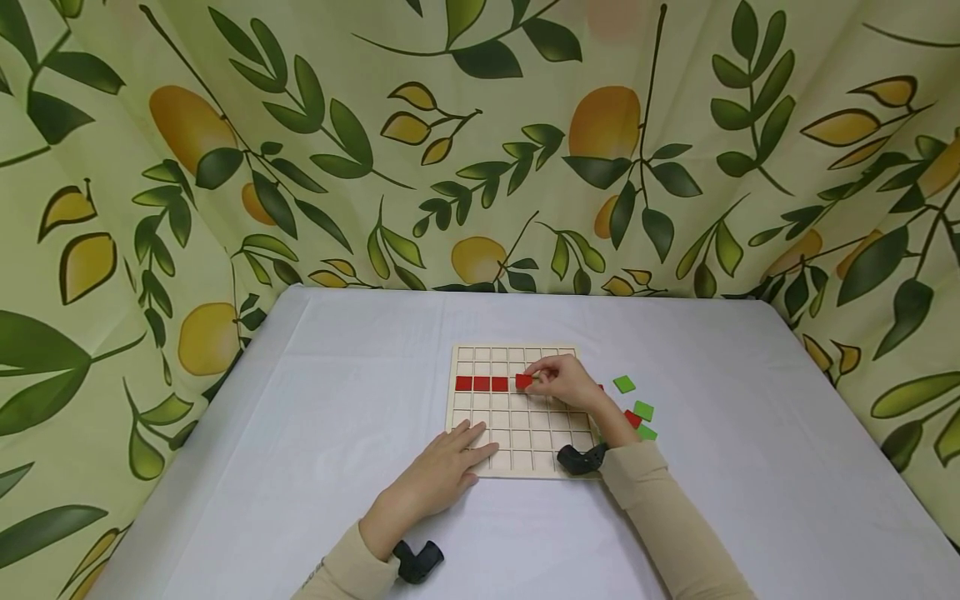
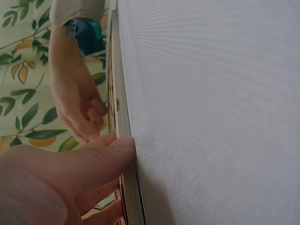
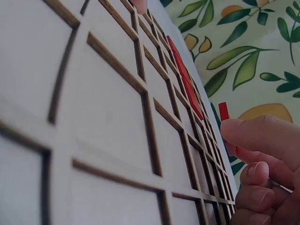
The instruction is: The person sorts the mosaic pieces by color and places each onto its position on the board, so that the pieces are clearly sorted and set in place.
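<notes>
A wooden grid board [image 1: 498,437] lies on the table, with three red square tiles [image 1: 482,383] side by side in one row at its left. My right hand [image 1: 562,382] pinches another red tile [image 1: 523,382] between thumb and finger, just right of that row. The right wrist view shows this pinched red tile [image 3: 224,111] held up off the grid surface. My left hand [image 1: 442,467] rests with spread fingers on the board's near left corner. In the left wrist view, the left thumb [image 2: 119,150] lies along the board's edge.
Right of the board lie loose green tiles [image 1: 624,384] and a red tile [image 1: 632,418], partly hidden by the right forearm. Black wrist devices [image 1: 420,562] sit on both wrists. A white cloth [image 1: 360,375] covers the table, and a leaf-patterned curtain [image 1: 480,167] hangs behind.
</notes>
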Action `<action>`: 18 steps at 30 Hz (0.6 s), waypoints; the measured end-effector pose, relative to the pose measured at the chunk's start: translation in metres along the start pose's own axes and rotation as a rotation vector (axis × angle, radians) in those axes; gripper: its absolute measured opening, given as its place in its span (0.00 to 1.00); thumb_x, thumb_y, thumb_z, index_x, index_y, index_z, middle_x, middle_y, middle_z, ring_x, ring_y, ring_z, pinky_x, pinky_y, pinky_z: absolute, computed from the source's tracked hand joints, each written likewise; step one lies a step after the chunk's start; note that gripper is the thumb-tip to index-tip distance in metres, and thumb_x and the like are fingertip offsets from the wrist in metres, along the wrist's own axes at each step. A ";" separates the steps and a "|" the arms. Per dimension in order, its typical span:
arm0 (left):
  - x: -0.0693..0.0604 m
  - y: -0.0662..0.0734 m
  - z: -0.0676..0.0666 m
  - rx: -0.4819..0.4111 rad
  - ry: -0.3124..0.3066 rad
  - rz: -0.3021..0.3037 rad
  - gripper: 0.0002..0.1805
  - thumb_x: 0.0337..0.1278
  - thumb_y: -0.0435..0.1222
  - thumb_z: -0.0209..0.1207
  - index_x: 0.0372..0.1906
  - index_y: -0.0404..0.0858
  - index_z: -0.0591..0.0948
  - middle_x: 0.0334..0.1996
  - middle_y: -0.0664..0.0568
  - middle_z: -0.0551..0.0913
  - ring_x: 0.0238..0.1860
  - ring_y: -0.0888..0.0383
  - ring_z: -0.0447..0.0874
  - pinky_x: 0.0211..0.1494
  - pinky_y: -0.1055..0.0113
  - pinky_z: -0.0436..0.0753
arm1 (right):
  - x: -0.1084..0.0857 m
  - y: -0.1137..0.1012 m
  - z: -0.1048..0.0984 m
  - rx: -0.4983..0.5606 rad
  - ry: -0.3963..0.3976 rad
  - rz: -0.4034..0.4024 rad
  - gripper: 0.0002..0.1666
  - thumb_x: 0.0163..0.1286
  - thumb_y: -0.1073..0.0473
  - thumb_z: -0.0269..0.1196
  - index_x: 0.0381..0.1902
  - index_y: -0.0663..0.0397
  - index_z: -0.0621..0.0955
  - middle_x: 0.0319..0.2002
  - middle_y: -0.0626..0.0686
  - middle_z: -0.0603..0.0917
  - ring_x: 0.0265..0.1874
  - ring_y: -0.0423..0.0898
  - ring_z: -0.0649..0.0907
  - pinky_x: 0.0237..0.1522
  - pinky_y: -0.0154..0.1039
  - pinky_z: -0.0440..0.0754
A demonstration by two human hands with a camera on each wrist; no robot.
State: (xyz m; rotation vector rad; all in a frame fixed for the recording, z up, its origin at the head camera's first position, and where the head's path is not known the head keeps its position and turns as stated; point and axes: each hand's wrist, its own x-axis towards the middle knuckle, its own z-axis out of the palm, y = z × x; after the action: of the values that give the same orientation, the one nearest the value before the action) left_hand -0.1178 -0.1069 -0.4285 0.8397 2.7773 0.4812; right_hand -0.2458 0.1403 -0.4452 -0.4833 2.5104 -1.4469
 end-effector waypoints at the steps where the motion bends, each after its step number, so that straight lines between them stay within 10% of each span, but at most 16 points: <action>1: 0.000 0.000 0.000 0.001 0.000 0.000 0.25 0.65 0.37 0.56 0.67 0.47 0.72 0.74 0.45 0.64 0.76 0.43 0.59 0.73 0.44 0.66 | 0.001 0.000 0.001 -0.001 0.001 0.005 0.16 0.55 0.67 0.70 0.41 0.71 0.83 0.19 0.44 0.69 0.20 0.36 0.67 0.23 0.26 0.65; 18: 0.000 -0.001 0.001 0.008 -0.004 0.003 0.25 0.65 0.37 0.56 0.67 0.47 0.72 0.74 0.45 0.64 0.76 0.44 0.59 0.73 0.43 0.67 | 0.009 0.000 0.009 -0.074 0.048 0.045 0.15 0.54 0.65 0.72 0.40 0.67 0.84 0.17 0.44 0.68 0.21 0.40 0.67 0.25 0.29 0.63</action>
State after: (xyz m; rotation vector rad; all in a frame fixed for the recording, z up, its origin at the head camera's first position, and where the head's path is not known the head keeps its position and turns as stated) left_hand -0.1180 -0.1073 -0.4295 0.8458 2.7769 0.4683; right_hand -0.2511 0.1301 -0.4494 -0.4066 2.6029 -1.3693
